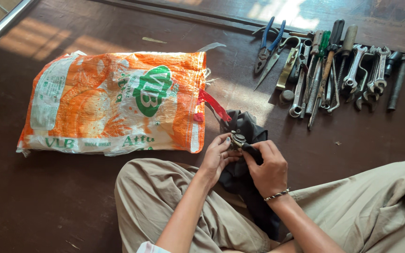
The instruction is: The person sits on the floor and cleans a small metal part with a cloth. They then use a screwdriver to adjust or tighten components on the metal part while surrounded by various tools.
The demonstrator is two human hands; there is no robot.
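A dark brown wooden floor [71, 201] fills the view, w/ sunlight patches at the top. Biggest item on it is an orange, white and green woven plastic sack [113, 103], lying flat at left-centre, a red strip [214, 105] trailing from its right edge. The person sits cross-legged at the bottom in loose khaki trousers [165, 206], knees spread left and right. Upper right, well apart from the hands, a row of metal hand tools [333, 70] lies side by side: blue-handled pliers [268, 44], screwdrivers, steel spanners, approx. parallel. Between the knees, just right of the sack's corner, sits a crumpled dark grey cloth [247, 129]. The left hand [216, 159] curls its fingers round one side of a small round metal part [237, 139], held over the cloth. The right hand [268, 168], a thin bracelet at the wrist, is closed on a black handle [251, 150] whose tip meets that part.
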